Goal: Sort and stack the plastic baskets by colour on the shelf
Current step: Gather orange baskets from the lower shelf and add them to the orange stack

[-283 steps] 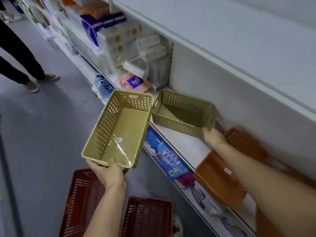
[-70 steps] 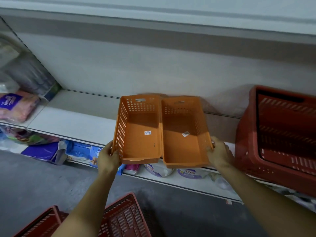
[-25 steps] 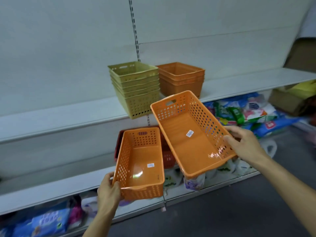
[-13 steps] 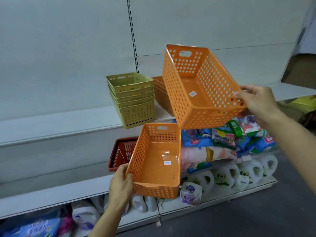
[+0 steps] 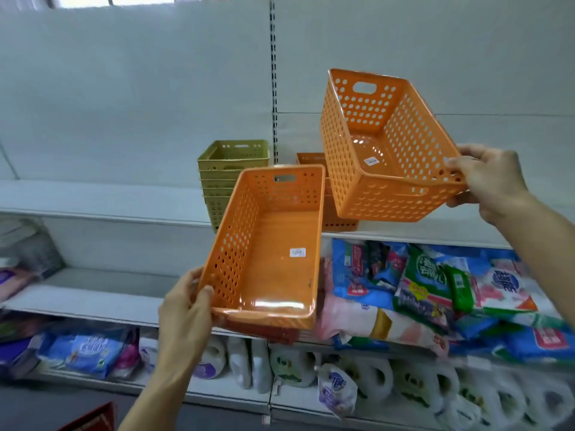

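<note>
Two loose orange perforated baskets, both off the shelf. Lower orange basket [image 5: 270, 253]: long, open side up, tilted toward camera, white sticker on floor, gripped at near-left corner by left hand [image 5: 186, 309]. Upper orange basket [image 5: 385, 150]: raised higher, tipped, handle slot at far end, sticker inside, gripped at near-right corner by right hand [image 5: 488, 181]. On upper shelf [image 5: 102, 209]: olive-green basket stack [image 5: 230, 175], upright, nested; just right, orange basket stack [image 5: 311, 160], mostly hidden behind held baskets.
</note>
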A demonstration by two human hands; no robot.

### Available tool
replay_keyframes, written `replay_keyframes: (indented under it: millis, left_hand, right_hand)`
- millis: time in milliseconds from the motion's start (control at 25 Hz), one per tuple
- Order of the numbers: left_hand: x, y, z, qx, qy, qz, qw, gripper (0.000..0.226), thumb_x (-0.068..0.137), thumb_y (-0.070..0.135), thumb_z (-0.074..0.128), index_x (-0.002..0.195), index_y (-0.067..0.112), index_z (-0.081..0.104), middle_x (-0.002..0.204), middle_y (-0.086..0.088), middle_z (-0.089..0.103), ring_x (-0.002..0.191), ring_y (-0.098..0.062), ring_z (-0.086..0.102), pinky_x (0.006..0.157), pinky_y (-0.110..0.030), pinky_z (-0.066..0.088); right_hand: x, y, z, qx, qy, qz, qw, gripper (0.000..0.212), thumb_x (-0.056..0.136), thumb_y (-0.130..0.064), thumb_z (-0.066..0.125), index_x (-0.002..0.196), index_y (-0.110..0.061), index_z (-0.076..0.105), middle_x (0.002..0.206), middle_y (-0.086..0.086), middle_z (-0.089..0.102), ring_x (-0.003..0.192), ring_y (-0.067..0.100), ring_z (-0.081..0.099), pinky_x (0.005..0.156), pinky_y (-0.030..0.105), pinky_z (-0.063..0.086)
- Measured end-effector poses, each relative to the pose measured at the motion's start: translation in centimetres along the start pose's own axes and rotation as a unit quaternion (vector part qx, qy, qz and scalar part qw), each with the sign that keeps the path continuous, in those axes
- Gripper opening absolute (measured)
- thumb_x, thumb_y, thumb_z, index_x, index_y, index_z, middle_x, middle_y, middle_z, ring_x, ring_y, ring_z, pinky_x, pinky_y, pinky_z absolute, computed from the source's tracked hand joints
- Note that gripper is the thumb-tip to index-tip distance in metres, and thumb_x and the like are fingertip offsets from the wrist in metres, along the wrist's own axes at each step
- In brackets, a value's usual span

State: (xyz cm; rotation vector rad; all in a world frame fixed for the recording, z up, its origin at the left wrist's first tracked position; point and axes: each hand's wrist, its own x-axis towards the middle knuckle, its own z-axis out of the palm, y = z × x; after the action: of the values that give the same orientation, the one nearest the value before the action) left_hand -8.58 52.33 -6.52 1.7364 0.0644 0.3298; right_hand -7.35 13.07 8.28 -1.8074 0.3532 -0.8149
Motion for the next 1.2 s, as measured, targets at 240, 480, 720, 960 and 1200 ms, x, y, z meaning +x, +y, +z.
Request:
replay_keyframes:
  millis: [240,480,720,960,1200]
  left_hand:
    - [2.7,9.7,1.9,-0.034,0.063,0.05,0.996,0.032,0.097,-0.004,0.046,0.116,0.018,0.059,0.089,-0.001,0.068,0.075,-0.026,0.067,0.061,-0.041,0.062]
    - [14.6,17.4,4.1,-0.017,0.103,0.084,0.991,0.045,0.087,-0.006,0.043,0.126,0.008,0.06,0.109,-0.015,0.069,0.078,-0.035,0.072,0.061,-0.047,0.062]
    - [24.1,18.9,6.1,-0.032,0.147,0.09,0.985,0.045,0.092,0.007,0.047,0.136,0.013,0.057,0.117,-0.012,0.069,0.083,-0.036,0.074,0.067,-0.054,0.063]
    - [28.0,17.6,7.5,-0.054,0.14,0.079,0.986,0.047,0.094,0.009,0.048,0.141,0.013,0.053,0.119,-0.013,0.069,0.085,-0.036,0.074,0.068,-0.052,0.063]
    - [28.0,17.4,10.1,-0.062,0.106,0.077,0.989,0.045,0.098,0.008,0.048,0.143,0.013,0.052,0.118,-0.008,0.067,0.083,-0.028,0.073,0.064,-0.042,0.063]
  right_hand:
    - [5.1,-0.5,-0.8,0.033,-0.025,0.0,0.999,0.021,0.089,-0.014,0.057,0.108,-0.016,0.064,0.097,0.012,0.065,0.067,0.026,0.061,0.046,0.032,0.052]
    - [10.9,-1.1,3.2,0.059,-0.005,0.016,0.998,0.021,0.085,-0.009,0.054,0.104,-0.013,0.064,0.09,0.013,0.064,0.061,0.027,0.059,0.049,0.035,0.05]
    - [15.4,0.2,10.2,0.032,-0.001,0.017,0.999,0.02,0.08,-0.011,0.054,0.094,-0.018,0.066,0.091,0.012,0.069,0.064,0.033,0.065,0.05,0.041,0.056]
    - [17.3,2.7,14.3,-0.072,-0.031,0.028,0.997,0.024,0.084,-0.014,0.051,0.101,-0.017,0.066,0.091,0.01,0.07,0.065,0.035,0.07,0.056,0.051,0.06]
    - [17.5,2.0,14.3,-0.251,-0.093,-0.038,0.963,0.05,0.094,-0.037,0.046,0.137,-0.012,0.049,0.137,0.014,0.056,0.124,0.033,0.052,0.102,0.045,0.044]
